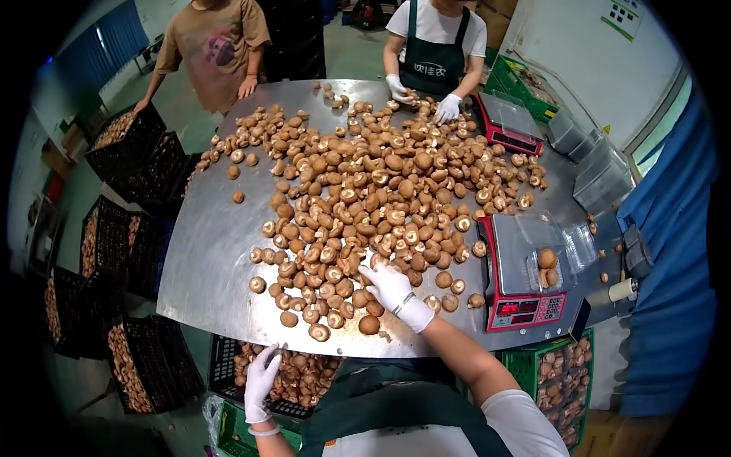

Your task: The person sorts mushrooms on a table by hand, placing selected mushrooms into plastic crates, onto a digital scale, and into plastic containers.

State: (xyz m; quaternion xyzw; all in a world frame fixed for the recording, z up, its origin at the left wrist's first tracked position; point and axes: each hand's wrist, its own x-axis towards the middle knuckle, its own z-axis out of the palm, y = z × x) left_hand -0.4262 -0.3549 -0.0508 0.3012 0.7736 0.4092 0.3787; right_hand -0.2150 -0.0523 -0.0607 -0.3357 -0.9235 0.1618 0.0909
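Observation:
A wide heap of brown shiitake mushrooms [381, 175] covers much of the metal table. My right hand [391, 289], in a white glove, reaches over the near side of the heap with its fingers stretched out among the mushrooms. No mushroom shows in its grip. At the table's front edge is my left hand [261, 381], also gloved, with fingers apart and nothing visible in them. Just beside it, below the edge, a black crate [222, 364] holds more mushrooms. To the right of my right hand stands a red weighing scale [525, 311] bearing a clear tray [542, 268] with a few mushrooms.
Across the table [205, 251], a co-worker's gloved hands [448, 109] handle mushrooms near a second scale [510, 129]. Another person stands at the far left. Clear plastic containers [601, 179] line the right side. Mushroom crates [137, 365] stand on the floor at left; a green crate [525, 362] is at right.

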